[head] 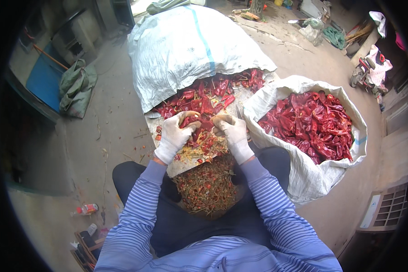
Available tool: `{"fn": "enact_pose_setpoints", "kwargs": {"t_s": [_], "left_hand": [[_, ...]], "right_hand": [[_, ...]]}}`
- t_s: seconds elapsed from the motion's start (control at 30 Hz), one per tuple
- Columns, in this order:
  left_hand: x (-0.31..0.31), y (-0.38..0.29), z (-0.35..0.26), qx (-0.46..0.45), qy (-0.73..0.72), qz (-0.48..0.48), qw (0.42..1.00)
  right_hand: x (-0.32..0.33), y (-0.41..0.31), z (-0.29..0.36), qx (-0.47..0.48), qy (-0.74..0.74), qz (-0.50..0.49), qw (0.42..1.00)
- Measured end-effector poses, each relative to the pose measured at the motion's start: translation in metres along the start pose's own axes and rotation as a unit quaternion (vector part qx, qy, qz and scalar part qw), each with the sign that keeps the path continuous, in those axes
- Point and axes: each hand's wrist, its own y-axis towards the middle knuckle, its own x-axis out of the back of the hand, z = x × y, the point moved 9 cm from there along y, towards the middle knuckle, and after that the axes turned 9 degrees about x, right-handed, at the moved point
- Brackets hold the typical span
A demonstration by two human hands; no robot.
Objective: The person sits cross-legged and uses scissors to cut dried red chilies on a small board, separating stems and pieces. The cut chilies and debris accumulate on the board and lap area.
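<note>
Both my hands wear pale work gloves and meet over a board (238, 100) strewn with dried red chili peppers, stems and seeds. My left hand (182, 131) is closed on a dried red chili pepper (189, 120). Close beside it, my right hand (228, 131) has its fingertips pinched at the pepper's side; whether they hold a piece is too small to tell. Beyond my hands, more dried peppers (204, 93) spill from under a large white woven sack (190, 44). Stems and scraps (207, 187) form a heap between my legs, below the board's near edge.
An open white woven sack (294, 180) full of dried red peppers (309, 125) stands at my right. Left on the concrete floor are a folded green sack (77, 90), a plastic bottle (87, 209) and a wooden crate (88, 246). A toy-like vehicle (367, 69) stands far right.
</note>
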Motion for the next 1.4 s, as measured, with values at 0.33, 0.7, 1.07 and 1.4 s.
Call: {"fn": "enact_pose_setpoints", "kwargs": {"t_s": [0.33,0.7,1.07,1.4], "left_hand": [[-0.033,-0.002,-0.001,-0.105,0.133,-0.012,0.986],[-0.033,-0.006,-0.010,-0.154,0.096,0.046,0.982],[-0.037,-0.016,-0.023,-0.206,0.071,0.023,0.976],[-0.044,-0.010,-0.008,-0.065,-0.036,0.036,0.997]], "right_hand": [[-0.013,-0.017,0.030,0.173,-0.174,0.020,0.969],[-0.005,-0.015,0.005,0.027,-0.046,0.060,0.997],[-0.004,-0.016,-0.049,-0.109,0.274,-0.044,0.955],[0.004,-0.017,-0.027,-0.042,0.152,-0.047,0.986]]}}
